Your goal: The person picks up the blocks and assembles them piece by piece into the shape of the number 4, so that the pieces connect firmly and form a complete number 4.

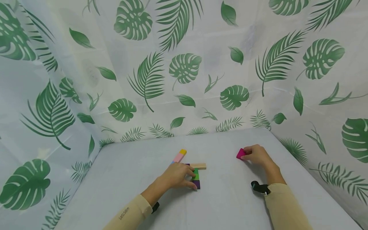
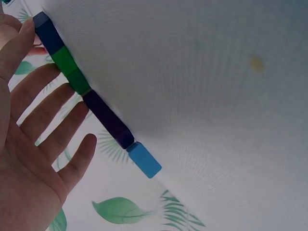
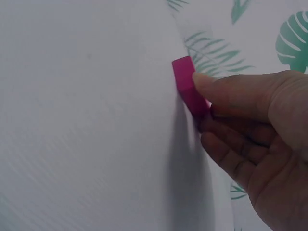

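In the head view my left hand (image 1: pixel 175 177) rests beside a row of coloured blocks on the table. Its fingers touch the green blocks (image 1: pixel 196 174), and the thumb lies by the dark purple block (image 1: pixel 197 184) at the near end. The left wrist view shows those fingers spread and fairly straight along the row, with a dark purple block (image 2: pixel 108 118) and a light blue block (image 2: pixel 144 160) farther along. Over to the right, my right hand (image 1: pixel 258 156) pinches a magenta block (image 1: pixel 240 154) between thumb and fingers, tilted in the right wrist view.
A plain wooden block (image 1: pixel 200 166) sticks out rightward from the row. Beyond the left hand, a pink block (image 1: pixel 179 156) and a yellow block (image 1: pixel 183 151) run away diagonally. Leaf-printed cloth (image 1: pixel 201 121) hangs around the white-covered table (image 1: pixel 224 198).
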A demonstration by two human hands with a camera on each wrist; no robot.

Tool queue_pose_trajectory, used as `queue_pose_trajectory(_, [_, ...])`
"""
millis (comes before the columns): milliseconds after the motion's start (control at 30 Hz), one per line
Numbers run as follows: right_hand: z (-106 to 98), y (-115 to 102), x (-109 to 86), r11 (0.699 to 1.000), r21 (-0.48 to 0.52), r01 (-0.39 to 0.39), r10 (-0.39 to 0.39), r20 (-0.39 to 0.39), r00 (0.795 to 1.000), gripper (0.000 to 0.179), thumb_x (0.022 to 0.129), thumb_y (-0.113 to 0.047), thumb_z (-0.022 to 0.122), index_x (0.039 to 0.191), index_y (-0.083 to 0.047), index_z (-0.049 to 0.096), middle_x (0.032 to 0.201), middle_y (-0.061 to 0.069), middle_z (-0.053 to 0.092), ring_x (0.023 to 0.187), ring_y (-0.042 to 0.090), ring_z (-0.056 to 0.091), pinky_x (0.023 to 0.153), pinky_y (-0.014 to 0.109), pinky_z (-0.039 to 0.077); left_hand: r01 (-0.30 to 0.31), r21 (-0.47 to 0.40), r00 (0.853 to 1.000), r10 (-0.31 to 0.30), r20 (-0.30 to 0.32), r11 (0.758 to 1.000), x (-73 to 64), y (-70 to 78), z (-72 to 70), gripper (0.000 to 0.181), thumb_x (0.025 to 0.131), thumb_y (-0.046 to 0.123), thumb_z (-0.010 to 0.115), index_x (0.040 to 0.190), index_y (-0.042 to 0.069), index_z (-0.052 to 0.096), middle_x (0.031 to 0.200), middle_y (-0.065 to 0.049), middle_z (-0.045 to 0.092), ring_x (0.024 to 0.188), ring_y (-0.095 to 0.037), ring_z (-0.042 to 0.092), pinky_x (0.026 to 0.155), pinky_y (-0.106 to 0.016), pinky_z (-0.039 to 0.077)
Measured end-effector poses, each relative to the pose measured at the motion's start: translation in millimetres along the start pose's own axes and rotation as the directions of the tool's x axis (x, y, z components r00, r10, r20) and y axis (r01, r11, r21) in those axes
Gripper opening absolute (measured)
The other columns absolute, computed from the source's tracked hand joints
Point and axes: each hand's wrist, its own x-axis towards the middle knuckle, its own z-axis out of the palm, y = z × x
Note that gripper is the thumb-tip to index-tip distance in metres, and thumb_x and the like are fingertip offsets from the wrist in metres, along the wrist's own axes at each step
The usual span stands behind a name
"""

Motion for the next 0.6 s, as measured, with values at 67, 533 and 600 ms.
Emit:
queue_pose_trajectory(67, [5, 0, 1.9, 1.000, 0.018, 0.023, -0.023, -0.002, 1.000, 0.056, 0.093, -0.018, 0.077, 0.139, 0.009, 0.059, 0.136, 0.033, 0.061, 0.118, 0.046, 0.059, 0.097, 0.055, 0.055, 0.008, -0.004, 1.000, -0.008, 0.004, 1.000, -0.4, 0.9, -0.3, 0.056, 0.079, 0.070, 0.077, 0.116, 0.028, 0.081, 0.130, 0.009, 0.073, 0.118, -0.012, 0.069, 0.098, -0.030, 0.055])
queue_pose_trajectory(533, [40, -36, 20.3, 0.989, 0.016, 0.146, -0.146, 0.029, 0.989, 0.048, 0.095, -0.014, 0.074, 0.137, 0.006, 0.063, 0.137, 0.029, 0.063, 0.119, 0.040, 0.062, 0.102, 0.054, 0.053, 0.000, 0.003, 1.000, 0.000, -0.002, 1.000, -0.5, 0.8, -0.2, 0.058, 0.079, 0.071, 0.077, 0.116, 0.026, 0.081, 0.130, 0.009, 0.073, 0.118, -0.012, 0.070, 0.098, -0.030, 0.055])
queue_pose_trajectory(600, [44, -42, 22.9, 0.987, 0.017, 0.157, -0.157, 0.038, 0.987, 0.047, 0.095, -0.014, 0.074, 0.137, 0.006, 0.063, 0.138, 0.028, 0.063, 0.119, 0.040, 0.062, 0.102, 0.054, 0.053, 0.000, 0.001, 1.000, 0.000, -0.003, 1.000, -0.3, 0.9, 0.0, 0.058, 0.079, 0.071, 0.077, 0.116, 0.026, 0.081, 0.130, 0.008, 0.073, 0.118, -0.012, 0.070, 0.099, -0.030, 0.055])
